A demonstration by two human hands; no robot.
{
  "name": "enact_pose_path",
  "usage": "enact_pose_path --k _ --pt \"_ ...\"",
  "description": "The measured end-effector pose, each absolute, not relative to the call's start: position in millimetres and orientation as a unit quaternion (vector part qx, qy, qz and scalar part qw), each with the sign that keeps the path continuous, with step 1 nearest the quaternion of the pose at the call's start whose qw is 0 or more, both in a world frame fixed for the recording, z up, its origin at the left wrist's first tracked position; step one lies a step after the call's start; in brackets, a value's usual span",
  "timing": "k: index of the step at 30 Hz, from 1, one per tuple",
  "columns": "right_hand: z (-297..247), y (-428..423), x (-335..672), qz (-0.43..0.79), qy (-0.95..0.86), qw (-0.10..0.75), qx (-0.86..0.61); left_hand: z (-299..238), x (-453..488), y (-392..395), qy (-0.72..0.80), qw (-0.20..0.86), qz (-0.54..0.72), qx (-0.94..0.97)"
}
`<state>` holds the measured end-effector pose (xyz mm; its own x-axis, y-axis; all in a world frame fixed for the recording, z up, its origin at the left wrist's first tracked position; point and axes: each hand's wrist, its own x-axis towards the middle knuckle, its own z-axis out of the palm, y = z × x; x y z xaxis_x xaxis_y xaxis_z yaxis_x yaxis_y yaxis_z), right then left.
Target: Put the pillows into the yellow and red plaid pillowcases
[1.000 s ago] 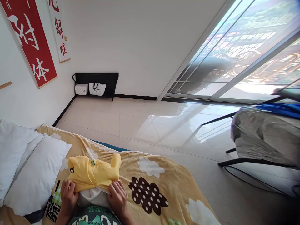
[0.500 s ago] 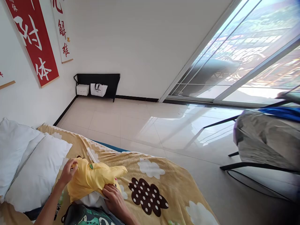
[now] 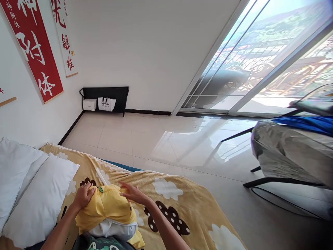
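Handling a soft yellow fabric cover [image 3: 104,205] draped over a plump white cloth cushion [image 3: 114,229], both low in the frame, left of bottom centre, above a tan plush blanket [image 3: 192,189] patterned with clouds. Holding the bare left hand [image 3: 83,195] curled on the cover's upper left edge, apparently pinching the fabric beside a small green leaf-shaped patch [image 3: 100,189]. Holding the bare right hand [image 3: 133,193] open, fingers loosely spread at the cover's upper right edge; cannot tell whether touching the fabric or just above it.

Best, most likely, to anchor firmly on the left, then gather a good fold on the right before pulling, so as to draw evenly from both sides. Worth tugging in short, gentle moves: probably thin, smooth fabric, apt to twist or bunch around the soft cushion. Watch the near side, toward the bottom of the frame, for the exposed white and for a loose yellow flap [image 3: 137,240] at its lower right, perhaps easy to trap. Better to smooth wrinkles outward with a flat palm than to yank from one corner.
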<state>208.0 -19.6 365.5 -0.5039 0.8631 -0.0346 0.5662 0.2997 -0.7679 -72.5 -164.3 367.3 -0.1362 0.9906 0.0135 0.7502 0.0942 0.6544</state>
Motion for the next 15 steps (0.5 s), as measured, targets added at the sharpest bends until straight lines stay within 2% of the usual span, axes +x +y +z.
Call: enact_pose_path --k 2,4,10,15 --pt "358 -15 199 0.424 -0.782 0.150 -0.431 373 -81 -174 0.717 0.201 0.286 0.603" --pt "357 -11 199 0.456 -0.770 0.147 -0.421 377 -93 -188 0.729 0.184 0.305 0.585" --pt "371 -5 221 0.464 -0.723 0.257 -0.442 377 -115 -226 0.753 0.136 0.365 0.530" --pt "368 -18 211 0.484 -0.702 0.291 -0.434 398 -104 -204 0.755 0.164 0.195 0.604"
